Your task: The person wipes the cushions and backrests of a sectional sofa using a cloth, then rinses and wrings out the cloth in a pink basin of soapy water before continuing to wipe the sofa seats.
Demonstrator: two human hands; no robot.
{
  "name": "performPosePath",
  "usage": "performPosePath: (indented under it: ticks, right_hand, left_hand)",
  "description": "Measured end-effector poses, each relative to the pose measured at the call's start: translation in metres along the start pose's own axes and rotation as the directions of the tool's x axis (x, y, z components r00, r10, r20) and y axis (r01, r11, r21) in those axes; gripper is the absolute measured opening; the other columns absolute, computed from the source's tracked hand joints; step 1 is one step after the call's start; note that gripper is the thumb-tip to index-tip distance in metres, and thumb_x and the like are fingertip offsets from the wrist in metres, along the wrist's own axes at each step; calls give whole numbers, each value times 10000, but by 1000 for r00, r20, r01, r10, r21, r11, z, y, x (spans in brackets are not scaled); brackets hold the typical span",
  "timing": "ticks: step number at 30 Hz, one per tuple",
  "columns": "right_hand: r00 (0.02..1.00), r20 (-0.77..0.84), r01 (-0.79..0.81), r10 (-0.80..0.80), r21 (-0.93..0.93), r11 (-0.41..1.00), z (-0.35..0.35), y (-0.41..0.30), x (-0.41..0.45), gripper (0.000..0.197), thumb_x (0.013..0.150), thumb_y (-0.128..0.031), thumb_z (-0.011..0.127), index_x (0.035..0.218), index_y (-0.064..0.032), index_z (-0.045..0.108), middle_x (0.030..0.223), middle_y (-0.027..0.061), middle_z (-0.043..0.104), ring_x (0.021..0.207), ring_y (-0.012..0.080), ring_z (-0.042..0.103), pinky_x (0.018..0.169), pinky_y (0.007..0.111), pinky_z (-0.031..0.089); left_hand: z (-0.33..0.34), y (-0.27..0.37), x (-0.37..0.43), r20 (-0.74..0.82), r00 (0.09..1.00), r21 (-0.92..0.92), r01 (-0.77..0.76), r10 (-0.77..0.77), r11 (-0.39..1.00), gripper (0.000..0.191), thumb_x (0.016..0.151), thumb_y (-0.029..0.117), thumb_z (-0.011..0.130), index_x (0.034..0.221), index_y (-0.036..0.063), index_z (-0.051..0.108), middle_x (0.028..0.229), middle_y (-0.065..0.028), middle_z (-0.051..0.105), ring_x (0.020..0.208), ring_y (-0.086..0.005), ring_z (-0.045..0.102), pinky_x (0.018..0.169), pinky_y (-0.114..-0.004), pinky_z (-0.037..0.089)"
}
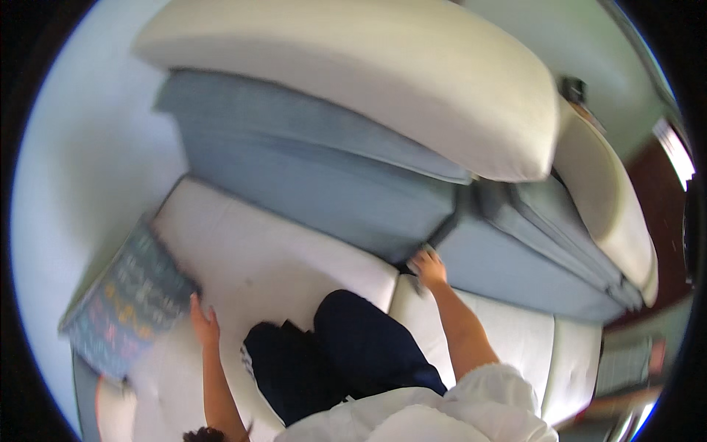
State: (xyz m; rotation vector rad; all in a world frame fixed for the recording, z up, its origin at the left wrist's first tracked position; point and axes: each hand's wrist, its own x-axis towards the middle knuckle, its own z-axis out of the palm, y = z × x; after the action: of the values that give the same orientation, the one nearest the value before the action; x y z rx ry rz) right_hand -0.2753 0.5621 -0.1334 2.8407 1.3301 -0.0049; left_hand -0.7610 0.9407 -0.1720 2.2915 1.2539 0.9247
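Note:
My left hand [205, 326] is at the right edge of a patterned cushion [127, 309], with thumb and fingers apart. Whether it touches the cushion is blurred. My right hand [429, 268] reaches to the seam where the grey sofa backrest [309, 188] meets the pale seat [248, 237]. Its fingers curl near a dark gap between two backrest sections, and a small blurred shape shows below them. I cannot tell whether the fingers grip anything. My knees, in dark trousers [364, 342], rest on the seat.
A long cream cushion [353, 77] lies along the top of the backrest. Another cream cushion [602, 182] leans at the right, above the second grey section [513, 265]. A pale wall [83, 154] borders the left side. A small black object [573, 88] stands behind the cushions.

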Motion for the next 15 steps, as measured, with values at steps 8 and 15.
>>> performPosePath:
  ticks: [8,15]
  right_hand:
    - [949,130,-312,287,259,914,56,-61,-135,454,640,-139,649,1084,-201,572,1098,21,470,1084,268,416,917,411,367]
    - [649,-617,-160,444,461,873,-73,-53,-60,440,647,-74,568,1087,-84,563,1105,109,512,994,322,474,873,390,388]
  left_hand:
    - [-91,4,-204,82,918,222,362,-387,905,548,816,161,487,1300,9,280,1285,-196,374,1172,-363,353,984,-401,284]
    - [-55,15,-246,70,838,72,537,-541,841,581,775,92,512,1294,-33,279,1306,-226,336,1216,-348,318,1021,-376,239]
